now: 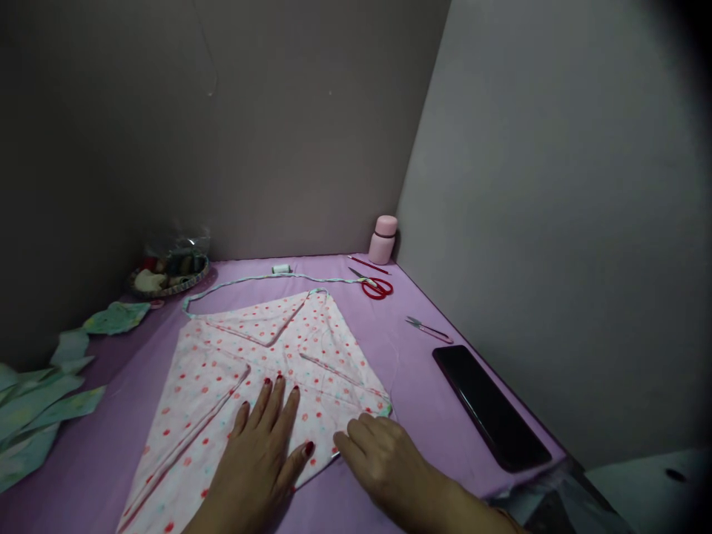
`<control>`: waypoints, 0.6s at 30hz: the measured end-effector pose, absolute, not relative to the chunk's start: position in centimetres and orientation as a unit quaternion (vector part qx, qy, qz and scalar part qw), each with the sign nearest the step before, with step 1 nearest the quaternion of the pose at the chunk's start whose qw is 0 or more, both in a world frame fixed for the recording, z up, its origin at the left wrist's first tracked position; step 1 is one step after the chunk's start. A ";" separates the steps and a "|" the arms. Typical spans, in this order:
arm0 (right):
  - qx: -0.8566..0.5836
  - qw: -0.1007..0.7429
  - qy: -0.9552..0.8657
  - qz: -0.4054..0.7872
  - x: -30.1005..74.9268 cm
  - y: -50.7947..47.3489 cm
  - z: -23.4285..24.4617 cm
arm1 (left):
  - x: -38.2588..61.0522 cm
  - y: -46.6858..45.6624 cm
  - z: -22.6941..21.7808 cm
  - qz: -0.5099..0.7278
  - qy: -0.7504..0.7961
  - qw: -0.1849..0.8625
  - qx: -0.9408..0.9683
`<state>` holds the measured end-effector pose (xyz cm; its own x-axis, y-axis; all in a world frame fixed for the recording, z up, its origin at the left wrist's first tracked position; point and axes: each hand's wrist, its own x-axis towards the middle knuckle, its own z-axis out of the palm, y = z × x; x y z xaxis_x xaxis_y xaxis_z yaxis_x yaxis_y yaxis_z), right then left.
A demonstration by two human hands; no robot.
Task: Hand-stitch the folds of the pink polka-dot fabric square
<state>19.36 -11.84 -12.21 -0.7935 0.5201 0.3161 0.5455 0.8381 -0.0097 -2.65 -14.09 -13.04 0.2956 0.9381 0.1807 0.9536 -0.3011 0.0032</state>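
A white cloth with red and pale blue dots (222, 378) lies spread out, with folded, piped flaps on it. My left hand (264, 437) rests flat on its lower middle, fingers stretched out. At the cloth's lower right edge, my right hand (383, 456) is closed with its fingers curled under. A small shiny tip shows beside the right thumb; what the fingers hold is hidden. A thin pale thread runs near the cloth's right corner. From its top edge, a pale green twisted cord (250, 279) trails across to the right.
On the purple table cover (411, 386) are red-handled scissors (378, 288), thread snips (428, 328), a black phone (489, 408), a red pencil (370, 264), a thread spool (281, 269) and a pink bottle (382, 241). Left are a sewing basket (172, 285) and green fabric scraps (44, 400). Walls border the table.
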 end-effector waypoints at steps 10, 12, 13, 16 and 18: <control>-0.346 0.261 -0.900 0.046 19.9 -11.8 -13.7 | 1.0 -15.1 -12.1 -0.155 -0.499 0.051 -0.851; -0.355 0.279 -0.889 0.073 20.1 -11.7 -13.4 | 1.4 -14.9 -12.6 -0.140 -0.502 0.037 -0.853; -0.362 0.285 -0.883 0.087 20.2 -11.7 -13.3 | 1.5 -14.7 -12.9 -0.139 -0.496 0.045 -0.856; -0.381 0.289 -0.873 0.094 20.3 -11.9 -12.8 | 1.3 -14.2 -13.5 -0.149 -0.471 0.090 -0.865; -0.375 0.277 -0.883 0.054 20.0 -11.9 -12.6 | 1.2 -14.0 -13.5 -0.152 -0.471 0.103 -0.863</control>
<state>19.96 -11.93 -12.61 -0.5651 0.6920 0.4492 0.6326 0.7129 -0.3026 1.17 -14.03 -13.53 0.5107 0.7811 0.3592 0.8438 -0.5355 -0.0352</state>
